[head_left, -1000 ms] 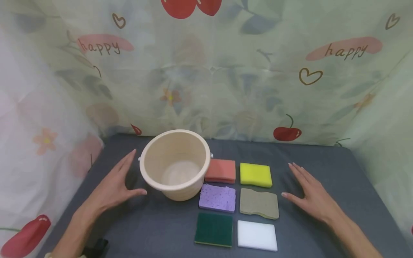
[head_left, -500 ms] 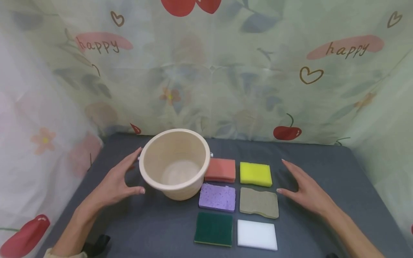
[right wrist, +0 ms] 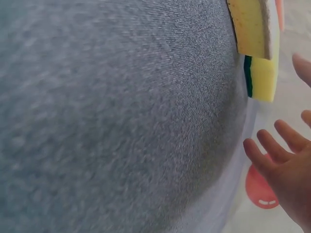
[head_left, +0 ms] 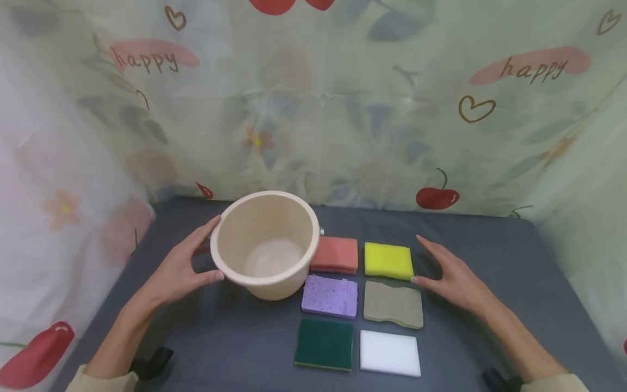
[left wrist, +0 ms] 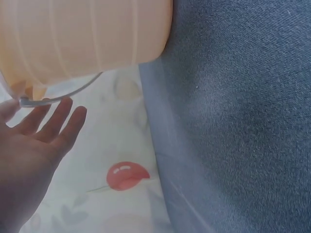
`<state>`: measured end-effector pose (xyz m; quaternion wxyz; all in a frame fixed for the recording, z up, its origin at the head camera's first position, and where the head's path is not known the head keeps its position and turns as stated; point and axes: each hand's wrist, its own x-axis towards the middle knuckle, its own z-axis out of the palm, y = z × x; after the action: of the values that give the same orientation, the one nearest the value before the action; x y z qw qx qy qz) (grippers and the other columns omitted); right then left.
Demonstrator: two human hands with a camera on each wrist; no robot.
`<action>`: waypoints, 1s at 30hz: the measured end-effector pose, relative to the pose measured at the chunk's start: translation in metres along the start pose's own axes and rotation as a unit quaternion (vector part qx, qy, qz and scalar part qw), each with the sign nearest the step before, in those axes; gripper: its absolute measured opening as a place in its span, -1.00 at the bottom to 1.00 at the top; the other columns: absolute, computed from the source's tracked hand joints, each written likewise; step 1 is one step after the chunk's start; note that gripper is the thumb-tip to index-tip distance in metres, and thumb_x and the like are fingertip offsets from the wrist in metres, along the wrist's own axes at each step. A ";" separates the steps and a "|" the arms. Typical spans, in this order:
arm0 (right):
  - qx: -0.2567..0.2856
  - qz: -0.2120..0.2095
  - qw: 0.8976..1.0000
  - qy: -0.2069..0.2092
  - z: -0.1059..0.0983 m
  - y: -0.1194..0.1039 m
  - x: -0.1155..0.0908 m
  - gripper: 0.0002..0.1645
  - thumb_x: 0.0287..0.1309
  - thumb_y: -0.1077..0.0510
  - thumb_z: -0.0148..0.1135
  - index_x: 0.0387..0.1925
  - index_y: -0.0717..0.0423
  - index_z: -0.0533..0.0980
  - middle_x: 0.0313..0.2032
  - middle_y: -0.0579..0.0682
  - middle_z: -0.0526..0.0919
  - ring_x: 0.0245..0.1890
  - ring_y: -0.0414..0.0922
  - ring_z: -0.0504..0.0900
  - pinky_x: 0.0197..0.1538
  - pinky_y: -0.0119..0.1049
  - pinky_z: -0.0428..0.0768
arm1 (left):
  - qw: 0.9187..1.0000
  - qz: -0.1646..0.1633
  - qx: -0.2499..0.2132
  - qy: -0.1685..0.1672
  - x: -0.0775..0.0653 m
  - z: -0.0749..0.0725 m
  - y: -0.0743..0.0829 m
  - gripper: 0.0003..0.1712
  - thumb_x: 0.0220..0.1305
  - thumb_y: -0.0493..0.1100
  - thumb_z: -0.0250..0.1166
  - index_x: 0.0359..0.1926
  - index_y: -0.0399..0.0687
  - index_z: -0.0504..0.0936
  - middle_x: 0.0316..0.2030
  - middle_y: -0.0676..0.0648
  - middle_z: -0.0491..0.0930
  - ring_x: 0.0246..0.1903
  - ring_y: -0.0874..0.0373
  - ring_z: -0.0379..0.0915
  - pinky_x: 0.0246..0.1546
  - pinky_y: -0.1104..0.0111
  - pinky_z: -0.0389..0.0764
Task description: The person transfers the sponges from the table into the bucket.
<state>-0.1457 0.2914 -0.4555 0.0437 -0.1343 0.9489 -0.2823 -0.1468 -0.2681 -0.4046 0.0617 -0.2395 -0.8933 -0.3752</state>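
A cream plastic bucket [head_left: 266, 280] stands upright, its inside bare. My left hand [head_left: 178, 272] is at the bucket's left side, fingertips right at the rim and thumb spread toward its near side. The left wrist view shows these fingers loosely extended beside the thin bucket handle [left wrist: 68, 95]. My right hand [head_left: 453, 275] hovers with thumb and fingers apart, holding nothing. Its thumb tip overlaps the near right corner of the yellow sponge [head_left: 388, 260]. Just nearer lies the wavy grey-beige sponge [head_left: 393, 305]. In the right wrist view the yellow sponge's dark green underside [right wrist: 249, 76] shows.
Between the bucket and the right column lie a coral sponge [head_left: 337, 253], a purple sponge [head_left: 330, 296] and a dark green scouring sponge [head_left: 324, 344]. A white sponge [head_left: 389, 353] lies nearest at right. A patterned curtain [head_left: 323, 136] closes off the dark grey table [head_left: 235, 348] behind.
My left hand has moved right, up to the bucket's rim. My right hand has moved left and slightly away from me, toward the yellow sponge. The bucket and sponges stay in place.
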 end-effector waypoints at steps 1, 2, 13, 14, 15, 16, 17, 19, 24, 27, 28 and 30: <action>0.004 -0.003 1.000 0.001 0.000 0.000 0.001 0.16 0.06 -0.23 0.44 0.55 -0.05 0.05 0.42 0.26 0.22 0.29 0.27 0.36 0.16 0.26 0.43 | 1.000 -0.004 -0.002 0.000 0.001 0.000 0.001 0.29 -0.11 -0.15 0.64 0.57 0.13 0.05 0.45 -0.05 0.21 0.33 0.27 0.23 0.17 0.31 0.47; 0.008 -0.006 1.000 0.000 0.000 0.001 0.003 0.15 0.06 -0.20 0.45 0.55 -0.05 0.06 0.41 0.25 0.23 0.27 0.26 0.38 0.15 0.23 0.46 | 1.000 -0.006 -0.006 0.000 0.001 0.000 0.001 0.26 -0.08 -0.17 0.62 0.57 0.13 0.05 0.46 -0.03 0.20 0.33 0.26 0.24 0.18 0.27 0.47; 0.027 -0.031 0.999 -0.009 0.010 0.002 0.018 0.06 0.07 -0.05 0.49 0.50 0.05 0.17 0.36 0.19 0.33 0.25 0.17 0.43 0.13 0.12 0.51 | 0.999 -0.032 -0.014 -0.006 0.003 -0.001 0.006 0.10 0.08 -0.15 0.51 0.56 0.20 0.09 0.45 -0.08 0.24 0.17 -0.08 0.46 0.11 0.08 0.49; 0.027 -0.031 0.999 -0.011 0.012 0.002 0.019 0.04 0.07 -0.04 0.49 0.50 0.06 0.18 0.35 0.19 0.35 0.24 0.17 0.44 0.14 0.12 0.51 | 0.999 -0.037 -0.011 -0.005 0.003 -0.001 0.006 0.09 0.09 -0.14 0.50 0.55 0.19 0.09 0.43 -0.10 0.26 0.13 -0.09 0.48 0.08 0.02 0.49; 0.027 -0.031 0.999 -0.012 0.012 0.002 0.019 0.03 0.06 -0.03 0.49 0.49 0.06 0.19 0.35 0.18 0.36 0.23 0.16 0.46 0.14 0.12 0.51 | 0.999 -0.040 -0.008 -0.005 0.003 0.000 0.007 0.09 0.09 -0.13 0.50 0.55 0.18 0.10 0.42 -0.12 0.27 0.10 -0.11 0.50 0.06 -0.04 0.48; 0.026 -0.031 0.999 -0.014 0.013 0.002 0.020 0.02 0.06 -0.01 0.49 0.48 0.06 0.21 0.34 0.18 0.38 0.22 0.15 0.47 0.14 0.11 0.51 | 0.999 -0.043 -0.006 -0.004 0.003 0.000 0.008 0.08 0.09 -0.13 0.50 0.55 0.17 0.10 0.42 -0.13 0.28 0.09 -0.12 0.51 0.04 -0.10 0.47; 0.028 -0.031 0.999 -0.016 0.014 0.002 0.021 0.01 0.06 0.00 0.49 0.48 0.07 0.22 0.33 0.17 0.39 0.21 0.14 0.47 0.14 0.11 0.51 | 0.999 -0.045 -0.005 -0.003 0.003 0.000 0.008 0.08 0.09 -0.13 0.50 0.55 0.16 0.11 0.40 -0.15 0.30 0.07 -0.13 0.52 0.03 -0.12 0.47; 0.029 -0.032 0.999 -0.018 0.015 0.001 0.022 -0.01 0.05 0.02 0.50 0.47 0.06 0.23 0.31 0.16 0.41 0.20 0.12 0.47 0.14 0.09 0.51 | 0.999 -0.047 -0.003 0.002 0.003 0.001 0.009 0.07 0.08 -0.14 0.50 0.55 0.15 0.13 0.38 -0.16 0.33 0.05 -0.13 0.52 0.01 -0.12 0.48; 0.029 -0.036 0.999 -0.021 0.017 -0.001 0.025 -0.03 0.05 0.02 0.50 0.46 0.05 0.26 0.29 0.16 0.43 0.17 0.10 0.50 0.14 0.07 0.52 | 0.999 -0.037 -0.018 0.015 0.003 0.002 0.008 0.06 0.06 -0.22 0.50 0.54 0.15 0.16 0.36 -0.13 0.37 0.09 0.02 0.48 0.05 0.31 0.51; 0.027 -0.040 0.999 -0.023 0.019 -0.003 0.027 -0.02 0.04 -0.01 0.51 0.45 0.04 0.27 0.28 0.16 0.44 0.17 0.09 0.49 0.15 0.07 0.51 | 0.998 -0.032 -0.046 0.016 0.004 0.002 0.008 0.07 0.05 -0.29 0.48 0.54 0.15 0.15 0.38 -0.11 0.34 0.11 0.10 0.44 0.05 0.54 0.43; 0.025 -0.041 0.999 -0.022 0.019 -0.004 0.028 -0.02 0.03 -0.03 0.51 0.45 0.04 0.28 0.28 0.15 0.44 0.18 0.08 0.48 0.16 0.07 0.50 | 0.998 -0.031 -0.056 0.014 0.004 0.003 0.008 0.08 0.05 -0.31 0.48 0.54 0.15 0.14 0.38 -0.12 0.33 0.11 0.10 0.44 0.04 0.56 0.43; 0.022 -0.044 0.999 -0.020 0.019 -0.005 0.029 -0.02 0.02 -0.06 0.52 0.44 0.04 0.30 0.28 0.15 0.45 0.18 0.08 0.47 0.18 0.09 0.48 | 0.997 -0.034 -0.076 0.008 0.005 0.004 0.008 0.09 0.07 -0.33 0.47 0.55 0.16 0.12 0.40 -0.12 0.29 0.15 0.04 0.44 0.05 0.60 0.41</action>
<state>-0.1691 0.2689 -0.4690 0.0534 -0.1810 0.9345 -0.3017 -0.1466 -0.2590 -0.4006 0.0375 -0.2102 -0.8693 -0.4457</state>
